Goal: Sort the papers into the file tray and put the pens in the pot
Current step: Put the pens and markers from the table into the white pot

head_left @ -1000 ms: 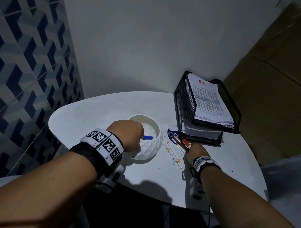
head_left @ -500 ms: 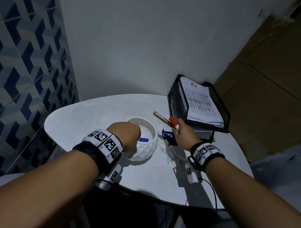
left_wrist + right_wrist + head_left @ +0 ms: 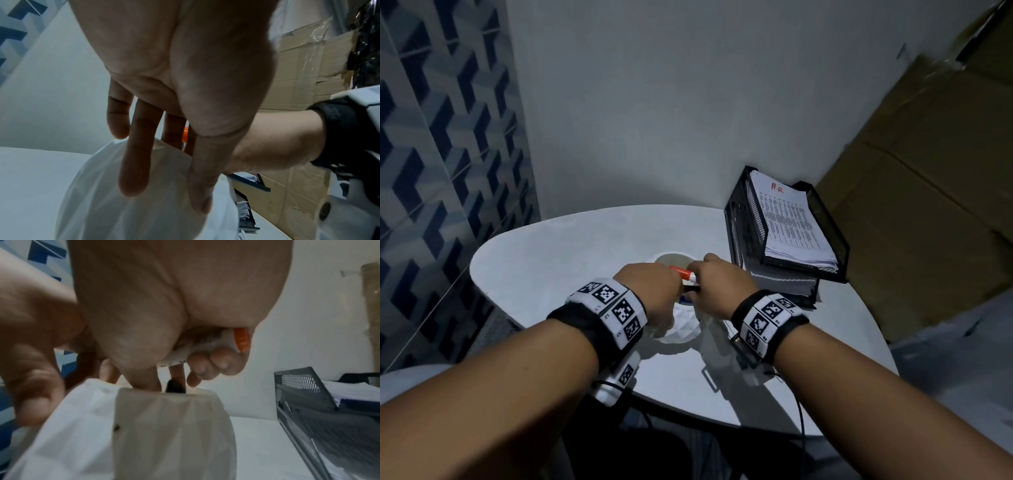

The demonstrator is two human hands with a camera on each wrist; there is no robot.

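Observation:
A white faceted pot (image 3: 679, 330) stands mid-table, mostly hidden under both hands. My left hand (image 3: 650, 291) holds its near-left wall, thumb and fingers (image 3: 133, 162) laid round the pot (image 3: 102, 211). My right hand (image 3: 717, 287) is directly over the rim and grips two pens. One is white with a red cap (image 3: 683, 273), lying across the palm (image 3: 241, 340). The other is dark (image 3: 174, 386) and points down into the pot (image 3: 164, 434). The black mesh file tray (image 3: 732, 233) at the right holds stacked papers (image 3: 787, 222).
The round white table (image 3: 551, 257) stands against a white wall, with a tiled wall on the left. Cardboard boxes (image 3: 928, 205) rise close behind the tray. A binder clip (image 3: 709, 375) and a cable (image 3: 801, 428) lie near the front edge.
My right hand lifted the pens from the table beside the tray and carried them left to above the pot. The left hand stayed on the pot.

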